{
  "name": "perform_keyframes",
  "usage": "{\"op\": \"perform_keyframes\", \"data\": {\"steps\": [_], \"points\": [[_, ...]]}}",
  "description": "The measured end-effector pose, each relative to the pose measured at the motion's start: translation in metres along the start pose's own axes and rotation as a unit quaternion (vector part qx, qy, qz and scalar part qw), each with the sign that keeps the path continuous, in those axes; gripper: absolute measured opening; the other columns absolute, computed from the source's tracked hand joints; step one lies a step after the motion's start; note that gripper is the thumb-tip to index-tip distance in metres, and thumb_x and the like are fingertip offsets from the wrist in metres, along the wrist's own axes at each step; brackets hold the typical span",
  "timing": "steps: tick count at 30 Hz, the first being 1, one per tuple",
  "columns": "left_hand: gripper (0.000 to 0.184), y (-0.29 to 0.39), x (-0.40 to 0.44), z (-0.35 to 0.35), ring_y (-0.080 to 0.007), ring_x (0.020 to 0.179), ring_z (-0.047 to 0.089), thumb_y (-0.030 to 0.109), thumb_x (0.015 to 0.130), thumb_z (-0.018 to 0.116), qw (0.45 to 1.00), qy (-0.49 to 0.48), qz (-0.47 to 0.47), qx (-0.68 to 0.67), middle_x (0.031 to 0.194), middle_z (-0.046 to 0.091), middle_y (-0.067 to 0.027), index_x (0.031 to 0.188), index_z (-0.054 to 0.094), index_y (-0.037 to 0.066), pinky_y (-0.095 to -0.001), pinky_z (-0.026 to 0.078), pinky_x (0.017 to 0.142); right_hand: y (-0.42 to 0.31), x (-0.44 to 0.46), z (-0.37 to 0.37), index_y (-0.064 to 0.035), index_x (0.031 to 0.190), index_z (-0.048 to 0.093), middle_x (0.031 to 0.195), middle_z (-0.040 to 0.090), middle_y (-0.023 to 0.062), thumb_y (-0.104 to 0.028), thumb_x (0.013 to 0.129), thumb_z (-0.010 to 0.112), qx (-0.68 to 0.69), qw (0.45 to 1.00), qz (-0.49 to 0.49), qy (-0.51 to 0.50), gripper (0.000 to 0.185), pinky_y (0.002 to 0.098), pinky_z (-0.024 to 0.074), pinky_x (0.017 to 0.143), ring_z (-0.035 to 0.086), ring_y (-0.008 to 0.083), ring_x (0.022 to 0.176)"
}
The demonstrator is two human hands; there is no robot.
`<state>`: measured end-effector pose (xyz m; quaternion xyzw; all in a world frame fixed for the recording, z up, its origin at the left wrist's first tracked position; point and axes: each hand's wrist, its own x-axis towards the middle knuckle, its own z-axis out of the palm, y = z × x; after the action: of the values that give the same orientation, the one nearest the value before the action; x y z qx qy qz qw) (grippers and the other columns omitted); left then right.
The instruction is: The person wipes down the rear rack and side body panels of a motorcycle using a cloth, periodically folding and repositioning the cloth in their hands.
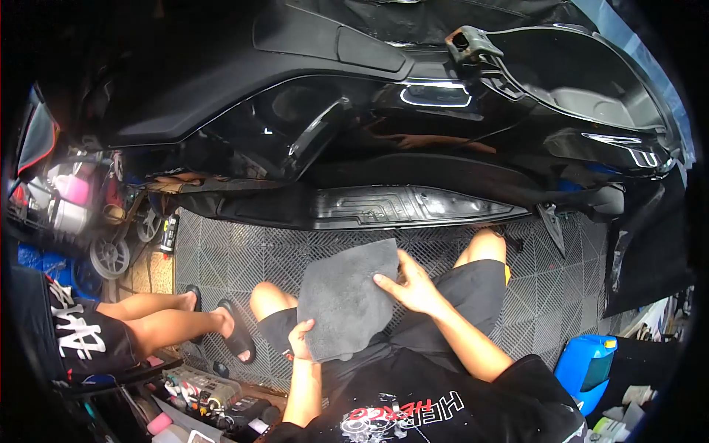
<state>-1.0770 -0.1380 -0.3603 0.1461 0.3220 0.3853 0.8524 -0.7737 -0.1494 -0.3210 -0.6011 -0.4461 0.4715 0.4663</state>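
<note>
A grey cloth [347,299] is spread out over my lap, held up between both hands. My left hand [301,341] pinches its lower left corner, the thumb on top and the other fingers behind. On the other side, my right hand [410,286] grips the right edge with the thumb pressed on the face of the cloth. Beyond the cloth stands a glossy black scooter [413,125], side on to me, with its black footboard [413,205] closest to my knees. Neither hand touches the scooter.
Another person's legs [159,321] in black sandals are at the left. A storage box with bottles and tools [214,391] stands at lower left. A blue container [587,373] sits at lower right. Grey tiles [532,284] cover the floor. A small bottle [169,235] stands left.
</note>
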Motion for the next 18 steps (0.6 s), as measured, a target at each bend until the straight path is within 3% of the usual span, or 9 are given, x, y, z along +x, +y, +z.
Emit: {"op": "perform_keyframes", "data": {"steps": [2, 5, 8, 10, 11, 14, 16, 17, 18], "points": [[0.061, 0.020, 0.000, 0.059, -0.0378, 0.115, 0.067, 0.025, 0.090, 0.060, 0.998, 0.047, -0.036, 0.022, 0.131, 0.066, -0.0232, 0.141, 0.051, -0.007, -0.0502, 0.055, 0.100, 0.003, -0.010, -0.025, 0.0034, 0.154, 0.035, 0.152, 0.042, 0.0284, -0.037, 0.089, 0.079, -0.185, 0.975, -0.113, 0.052, 0.089, 0.0470, 0.0397, 0.116, 0.043, 0.0445, 0.141], [0.050, 0.034, 0.005, 0.087, -0.0348, 0.110, 0.070, 0.024, 0.094, 0.058, 0.991, 0.073, -0.078, 0.085, 0.124, 0.070, -0.0208, 0.132, 0.058, -0.008, -0.0473, 0.057, 0.097, -0.008, -0.019, -0.047, -0.0009, 0.156, 0.034, 0.157, 0.037, 0.0266, -0.046, 0.083, 0.081, -0.225, 0.944, -0.239, -0.013, 0.099, 0.0535, 0.0317, 0.121, 0.035, 0.0436, 0.148], [0.052, 0.040, 0.011, 0.126, -0.0341, 0.122, 0.064, 0.016, 0.099, 0.057, 0.986, 0.037, -0.082, 0.141, 0.135, 0.063, -0.0220, 0.145, 0.046, -0.005, -0.0489, 0.054, 0.103, -0.036, -0.033, -0.045, -0.0060, 0.160, 0.030, 0.164, 0.030, 0.0247, -0.057, 0.075, 0.083, -0.275, 0.896, -0.337, -0.090, 0.112, 0.0629, 0.0244, 0.122, 0.026, 0.0435, 0.154], [0.052, 0.030, 0.014, 0.158, -0.0315, 0.125, 0.062, 0.018, 0.101, 0.056, 0.981, 0.026, -0.075, 0.175, 0.138, 0.060, -0.0202, 0.147, 0.044, -0.004, -0.0459, 0.053, 0.105, -0.037, -0.037, -0.023, -0.0069, 0.161, 0.030, 0.166, 0.026, 0.0242, -0.055, 0.073, 0.085, -0.276, 0.883, -0.361, -0.119, 0.114, 0.0645, 0.0222, 0.122, 0.023, 0.0444, 0.155], [0.052, 0.025, 0.016, 0.173, -0.0301, 0.127, 0.061, 0.019, 0.103, 0.056, 0.978, 0.020, -0.070, 0.193, 0.140, 0.059, -0.0194, 0.147, 0.044, -0.004, -0.0443, 0.052, 0.106, -0.033, -0.038, -0.012, -0.0074, 0.161, 0.029, 0.167, 0.022, 0.0244, -0.047, 0.071, 0.087, -0.263, 0.883, -0.372, -0.110, 0.114, 0.0670, 0.0233, 0.121, 0.022, 0.0453, 0.155], [0.067, 0.013, 0.035, 0.188, -0.0242, 0.140, 0.049, 0.034, 0.107, 0.054, 0.954, -0.095, -0.016, 0.282, 0.157, 0.042, -0.0133, 0.160, 0.027, 0.002, -0.0427, 0.043, 0.113, -0.027, -0.027, 0.002, -0.0029, 0.157, 0.038, 0.157, 0.043, 0.0265, -0.019, 0.062, 0.086, -0.141, 0.924, -0.353, 0.042, 0.107, 0.0534, 0.0361, 0.120, 0.041, 0.0443, 0.147], [0.075, 0.020, 0.049, 0.200, -0.0258, 0.142, 0.046, 0.043, 0.108, 0.049, 0.961, -0.158, -0.027, 0.227, 0.163, 0.035, -0.0135, 0.164, 0.017, 0.004, -0.0434, 0.041, 0.115, -0.030, -0.019, -0.006, 0.0015, 0.152, 0.044, 0.148, 0.053, 0.0274, -0.014, 0.062, 0.084, -0.123, 0.937, -0.313, 0.091, 0.099, 0.0458, 0.0409, 0.117, 0.051, 0.0433, 0.139], [0.076, 0.023, 0.058, 0.190, -0.0288, 0.141, 0.048, 0.048, 0.108, 0.045, 0.954, -0.173, -0.026, 0.245, 0.165, 0.033, -0.0160, 0.164, 0.016, 0.005, -0.0433, 0.043, 0.113, -0.029, -0.013, -0.013, 0.0038, 0.150, 0.046, 0.148, 0.054, 0.0255, -0.009, 0.075, 0.077, -0.058, 0.968, -0.238, 0.061, 0.082, 0.0449, 0.0439, 0.114, 0.054, 0.0392, 0.138], [0.075, 0.025, 0.061, 0.191, -0.0302, 0.137, 0.053, 0.049, 0.108, 0.044, 0.950, -0.149, -0.013, 0.276, 0.155, 0.046, -0.0214, 0.164, 0.020, 0.005, -0.0449, 0.046, 0.110, -0.021, -0.012, -0.011, 0.0050, 0.142, 0.054, 0.144, 0.059, 0.0208, -0.012, 0.091, 0.068, 0.140, 0.986, -0.050, 0.073, 0.055, 0.0422, 0.0489, 0.108, 0.059, 0.0320, 0.131]]}}
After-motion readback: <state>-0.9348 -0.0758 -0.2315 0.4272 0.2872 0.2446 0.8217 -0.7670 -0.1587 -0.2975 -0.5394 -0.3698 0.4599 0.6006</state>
